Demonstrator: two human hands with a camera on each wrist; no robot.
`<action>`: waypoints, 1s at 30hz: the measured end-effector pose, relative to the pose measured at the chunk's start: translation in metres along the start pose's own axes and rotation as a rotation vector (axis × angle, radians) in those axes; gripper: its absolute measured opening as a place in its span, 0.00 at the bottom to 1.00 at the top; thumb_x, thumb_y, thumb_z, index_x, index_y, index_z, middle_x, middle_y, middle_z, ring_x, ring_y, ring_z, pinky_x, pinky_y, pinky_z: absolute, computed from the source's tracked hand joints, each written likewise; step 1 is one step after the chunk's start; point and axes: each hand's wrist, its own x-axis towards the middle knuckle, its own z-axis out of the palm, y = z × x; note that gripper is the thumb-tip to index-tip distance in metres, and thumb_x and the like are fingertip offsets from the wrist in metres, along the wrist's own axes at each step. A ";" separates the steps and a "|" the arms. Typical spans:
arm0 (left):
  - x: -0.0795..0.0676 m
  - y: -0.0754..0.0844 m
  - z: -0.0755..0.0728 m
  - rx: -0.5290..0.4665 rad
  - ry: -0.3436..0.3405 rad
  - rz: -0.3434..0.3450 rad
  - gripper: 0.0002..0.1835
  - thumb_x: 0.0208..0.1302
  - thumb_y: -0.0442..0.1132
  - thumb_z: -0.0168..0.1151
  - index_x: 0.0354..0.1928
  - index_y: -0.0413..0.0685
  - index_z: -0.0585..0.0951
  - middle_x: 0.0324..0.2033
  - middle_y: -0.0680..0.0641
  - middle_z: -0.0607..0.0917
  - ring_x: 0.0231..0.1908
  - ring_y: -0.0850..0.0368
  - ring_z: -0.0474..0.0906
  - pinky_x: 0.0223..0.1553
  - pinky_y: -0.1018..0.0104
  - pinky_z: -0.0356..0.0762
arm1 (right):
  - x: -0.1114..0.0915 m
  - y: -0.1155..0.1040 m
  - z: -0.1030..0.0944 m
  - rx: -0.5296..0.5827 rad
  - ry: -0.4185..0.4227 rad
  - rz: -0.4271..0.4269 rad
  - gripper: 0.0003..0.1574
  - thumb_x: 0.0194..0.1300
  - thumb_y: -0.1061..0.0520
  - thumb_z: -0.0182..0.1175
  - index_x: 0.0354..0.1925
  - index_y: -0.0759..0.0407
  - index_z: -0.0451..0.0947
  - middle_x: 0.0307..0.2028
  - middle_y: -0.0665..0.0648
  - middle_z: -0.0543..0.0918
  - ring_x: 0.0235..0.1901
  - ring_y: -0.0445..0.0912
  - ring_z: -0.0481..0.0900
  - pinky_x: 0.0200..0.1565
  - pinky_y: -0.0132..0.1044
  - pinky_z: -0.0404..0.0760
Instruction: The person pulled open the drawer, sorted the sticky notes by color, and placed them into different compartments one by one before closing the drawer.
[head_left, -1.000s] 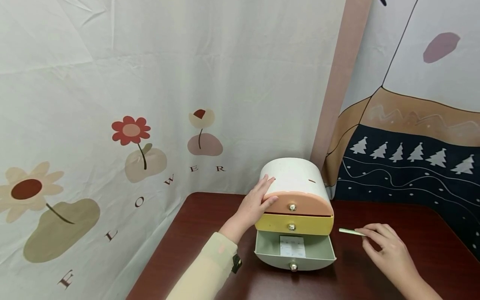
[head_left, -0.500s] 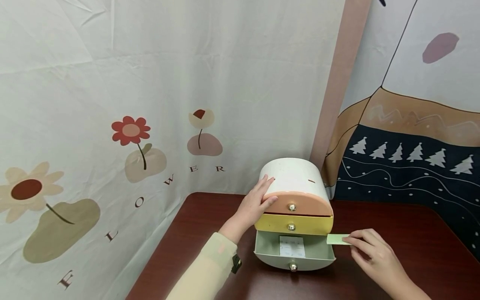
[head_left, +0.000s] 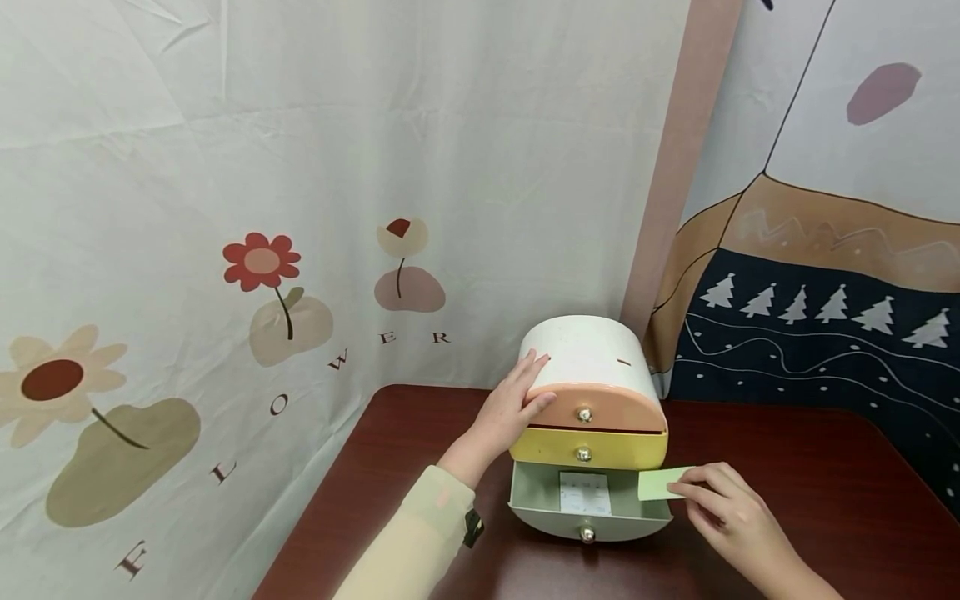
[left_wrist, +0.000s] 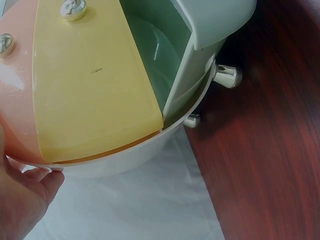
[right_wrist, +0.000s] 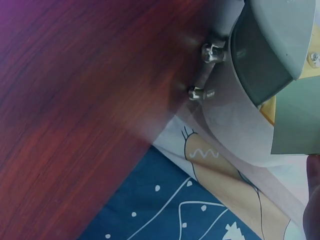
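A small rounded drawer cabinet [head_left: 585, 346] with a white shell stands on the table. Its peach top drawer [head_left: 626, 408] and yellow middle drawer [head_left: 547, 448] are in, while the green bottom drawer [head_left: 543, 523] is pulled out. Inside that drawer lies a white patterned paper [head_left: 585, 493]. My left hand [head_left: 504, 414] rests on the shell's left side, fingers spread over it. My right hand [head_left: 735, 515] pinches a pale green paper slip [head_left: 654, 485], like a sticky note, by its right end. The slip's left part overlaps the drawer's right edge; the right wrist view shows the slip [right_wrist: 297, 120] close up.
The cabinet sits near the back of a dark red-brown wooden table [head_left: 825, 467]. Behind the table hang a white curtain [head_left: 480, 167] with flower prints and a navy cloth [head_left: 795, 358] with tree prints. Metal feet [right_wrist: 212, 52] support the cabinet.
My right hand has moved left toward the bottom drawer, and the green slip has turned from edge-on to showing its flat face. The left hand has stayed in place.
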 end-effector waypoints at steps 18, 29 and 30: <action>0.000 0.000 0.001 -0.006 0.000 -0.009 0.35 0.66 0.65 0.43 0.73 0.72 0.50 0.74 0.58 0.47 0.72 0.52 0.51 0.66 0.44 0.58 | 0.005 -0.007 0.020 0.052 -0.017 -0.027 0.22 0.72 0.49 0.44 0.37 0.49 0.86 0.36 0.46 0.80 0.40 0.38 0.72 0.42 0.20 0.69; 0.001 0.000 0.001 -0.002 0.003 -0.010 0.35 0.66 0.66 0.43 0.73 0.72 0.51 0.74 0.57 0.47 0.72 0.52 0.52 0.65 0.43 0.58 | 0.006 -0.009 0.036 0.063 -0.081 0.003 0.23 0.72 0.48 0.42 0.36 0.47 0.85 0.37 0.44 0.78 0.40 0.37 0.72 0.43 0.20 0.70; 0.001 0.000 0.001 -0.003 0.004 -0.009 0.35 0.66 0.66 0.43 0.73 0.72 0.51 0.74 0.57 0.48 0.72 0.52 0.52 0.65 0.43 0.58 | 0.006 -0.010 0.038 0.059 -0.087 0.007 0.23 0.72 0.48 0.42 0.36 0.47 0.85 0.37 0.44 0.78 0.39 0.37 0.72 0.43 0.20 0.70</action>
